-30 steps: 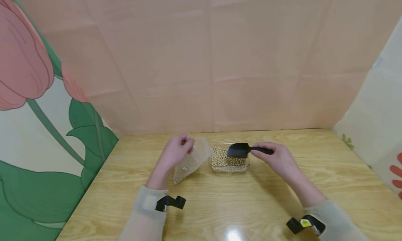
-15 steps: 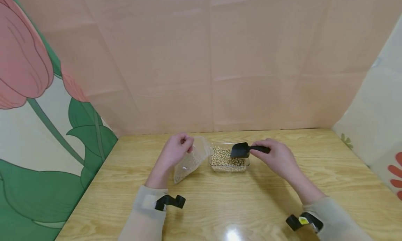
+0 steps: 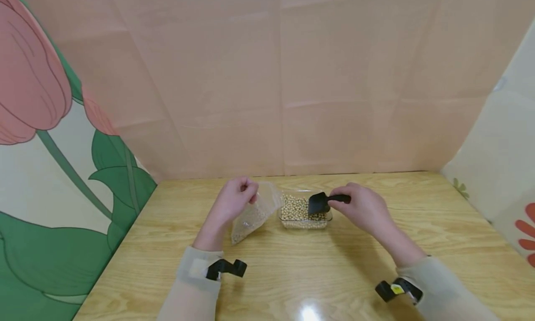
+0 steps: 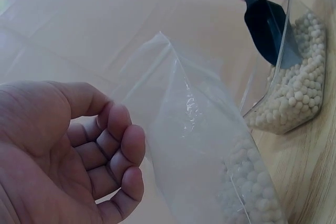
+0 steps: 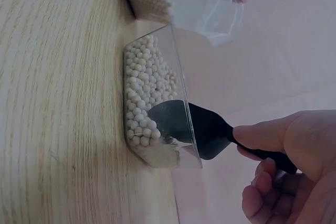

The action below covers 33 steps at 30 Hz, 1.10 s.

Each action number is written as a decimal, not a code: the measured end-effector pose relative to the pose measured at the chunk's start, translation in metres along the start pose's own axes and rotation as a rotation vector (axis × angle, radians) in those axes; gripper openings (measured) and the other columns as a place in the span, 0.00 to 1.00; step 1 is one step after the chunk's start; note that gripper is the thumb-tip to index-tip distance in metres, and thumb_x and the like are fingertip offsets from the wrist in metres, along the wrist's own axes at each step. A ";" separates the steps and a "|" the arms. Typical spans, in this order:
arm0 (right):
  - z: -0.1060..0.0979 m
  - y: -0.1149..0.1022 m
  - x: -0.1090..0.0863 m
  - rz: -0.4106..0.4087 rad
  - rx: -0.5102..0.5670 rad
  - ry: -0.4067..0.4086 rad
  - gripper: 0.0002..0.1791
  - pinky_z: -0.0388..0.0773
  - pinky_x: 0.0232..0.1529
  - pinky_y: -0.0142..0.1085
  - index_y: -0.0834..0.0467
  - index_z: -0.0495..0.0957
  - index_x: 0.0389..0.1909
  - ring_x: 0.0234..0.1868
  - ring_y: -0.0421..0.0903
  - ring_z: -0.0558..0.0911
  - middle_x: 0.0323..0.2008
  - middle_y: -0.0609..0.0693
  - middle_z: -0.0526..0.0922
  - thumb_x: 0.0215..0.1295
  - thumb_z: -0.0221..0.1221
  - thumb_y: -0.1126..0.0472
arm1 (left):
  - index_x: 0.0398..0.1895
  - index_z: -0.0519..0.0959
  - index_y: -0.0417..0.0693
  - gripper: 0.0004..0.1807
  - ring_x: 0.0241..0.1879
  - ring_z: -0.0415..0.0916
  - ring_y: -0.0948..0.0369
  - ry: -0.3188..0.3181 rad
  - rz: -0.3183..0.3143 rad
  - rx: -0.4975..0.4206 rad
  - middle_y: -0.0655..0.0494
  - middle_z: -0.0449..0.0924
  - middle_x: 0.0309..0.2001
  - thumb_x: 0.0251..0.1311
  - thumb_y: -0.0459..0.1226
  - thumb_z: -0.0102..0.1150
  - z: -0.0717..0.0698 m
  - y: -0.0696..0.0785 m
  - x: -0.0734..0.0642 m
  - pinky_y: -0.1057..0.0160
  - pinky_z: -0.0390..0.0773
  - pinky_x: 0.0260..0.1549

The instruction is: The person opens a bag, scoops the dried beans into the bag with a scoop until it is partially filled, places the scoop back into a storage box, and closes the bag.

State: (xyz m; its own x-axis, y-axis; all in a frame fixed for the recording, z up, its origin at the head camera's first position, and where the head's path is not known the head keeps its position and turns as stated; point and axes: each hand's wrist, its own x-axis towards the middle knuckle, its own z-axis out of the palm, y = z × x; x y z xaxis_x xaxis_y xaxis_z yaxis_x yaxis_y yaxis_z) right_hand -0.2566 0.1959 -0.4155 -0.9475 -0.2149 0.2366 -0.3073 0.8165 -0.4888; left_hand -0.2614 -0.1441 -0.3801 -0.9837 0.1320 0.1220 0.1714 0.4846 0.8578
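Note:
My left hand (image 3: 237, 198) pinches the top edge of a clear plastic bag (image 4: 194, 119) between thumb and curled fingers. Pale round beads (image 4: 254, 182) fill the bag's lower part, and its bottom corner rests on the table. To the right stands a clear rectangular container (image 3: 305, 225) holding many similar pale beads (image 5: 144, 82). My right hand (image 3: 362, 207) grips the handle of a black scoop (image 3: 319, 203), thumb along one side. The scoop's blade reaches over the container's rim, tilted down, and its tip is in among the beads at the right end.
Both stand on a wood-grain table (image 3: 267, 274). A plain pinkish cloth backdrop (image 3: 284, 79) hangs behind the table's far edge. A tulip-patterned panel (image 3: 50, 181) borders the left side, and a pale panel with red petals (image 3: 501, 172) borders the right.
The scoop has tilted tip-down and moved slightly right, lower into the beads. My right hand has shifted left over it. My left hand and the bag have stayed nearly still.

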 end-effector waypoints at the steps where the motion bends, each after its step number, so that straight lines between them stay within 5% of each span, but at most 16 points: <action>1: 0.001 0.000 0.001 0.003 0.001 -0.008 0.14 0.76 0.32 0.44 0.54 0.92 0.52 0.36 0.47 0.84 0.48 0.55 0.89 0.72 0.74 0.51 | 0.31 0.80 0.46 0.15 0.24 0.62 0.59 -0.001 -0.003 -0.001 0.53 0.81 0.29 0.81 0.39 0.56 0.000 0.000 0.000 0.60 0.65 0.27; 15: 0.015 0.013 0.008 0.090 0.147 -0.088 0.19 0.80 0.45 0.51 0.55 0.90 0.58 0.49 0.55 0.86 0.61 0.63 0.87 0.74 0.72 0.49 | 0.32 0.80 0.47 0.14 0.24 0.61 0.58 -0.016 -0.014 -0.018 0.53 0.81 0.29 0.81 0.39 0.56 0.000 -0.002 0.001 0.59 0.63 0.26; 22: 0.027 0.022 0.009 0.141 0.254 -0.127 0.24 0.79 0.59 0.61 0.56 0.88 0.63 0.66 0.65 0.82 0.67 0.64 0.83 0.76 0.70 0.46 | 0.33 0.80 0.47 0.14 0.23 0.60 0.58 -0.019 -0.019 -0.016 0.52 0.82 0.30 0.82 0.40 0.55 0.000 -0.001 0.000 0.59 0.63 0.26; 33: 0.044 0.024 0.009 0.248 0.424 -0.163 0.24 0.73 0.68 0.62 0.52 0.89 0.63 0.71 0.64 0.77 0.71 0.61 0.81 0.75 0.71 0.44 | 0.33 0.80 0.47 0.14 0.24 0.61 0.58 -0.018 -0.016 -0.008 0.53 0.81 0.30 0.81 0.40 0.56 -0.001 -0.001 0.000 0.59 0.64 0.27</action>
State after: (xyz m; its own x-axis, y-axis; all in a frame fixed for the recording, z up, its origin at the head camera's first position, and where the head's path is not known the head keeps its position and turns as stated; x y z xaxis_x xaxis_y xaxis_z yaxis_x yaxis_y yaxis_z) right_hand -0.2763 0.1900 -0.4622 -0.9874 -0.1508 -0.0471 -0.0482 0.5714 -0.8192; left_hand -0.2620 -0.1451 -0.3809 -0.9852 0.1398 0.0990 0.1549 0.4800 0.8635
